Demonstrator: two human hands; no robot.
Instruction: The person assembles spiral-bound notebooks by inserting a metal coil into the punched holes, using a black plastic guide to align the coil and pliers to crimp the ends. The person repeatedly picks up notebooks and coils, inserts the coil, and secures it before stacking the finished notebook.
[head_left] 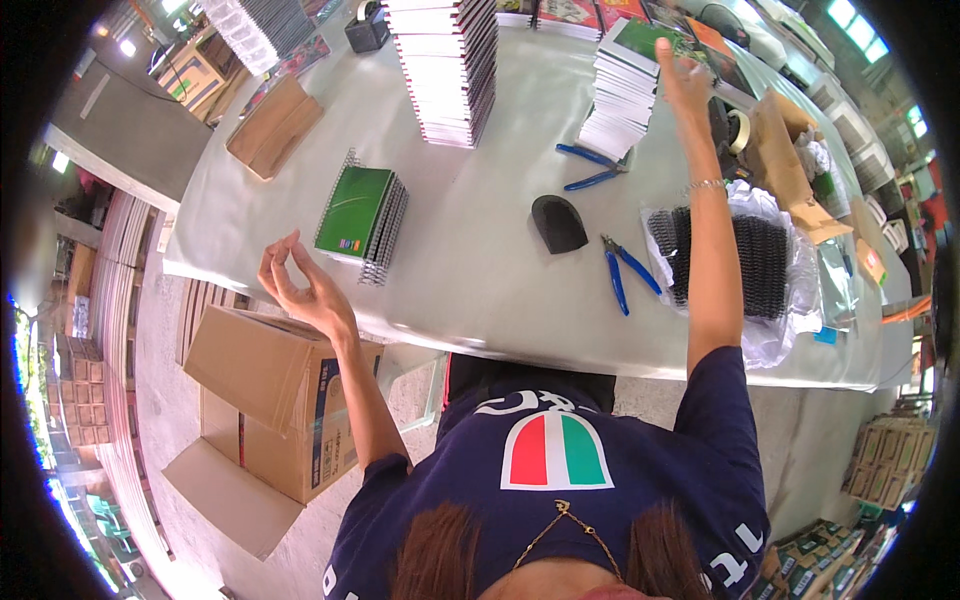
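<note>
My left hand [305, 285] hovers at the table's near left edge with nothing in it, its fingers loosely bent and apart. Just beyond it lies a small pile of green wire-bound notebooks [355, 210], metal coils showing along both sides. Stretched far to the right, my right hand [687, 88] is at the top of a leaning stack of white-paged booklets [617, 105]. Its thumb lies over the top green-covered booklet [637, 40], and the other fingers curl at the stack's right side, partly hidden.
A tall stack of notebooks [445, 75] stands mid-table. Nearer are blue-handled cutters [627, 275], another blue-handled pair [592, 167], a black rounded piece [558, 224] and black wire coils [760, 265] on crumpled wrapping. A brown block [274, 127] lies left; an open carton [270, 400] sits below the edge.
</note>
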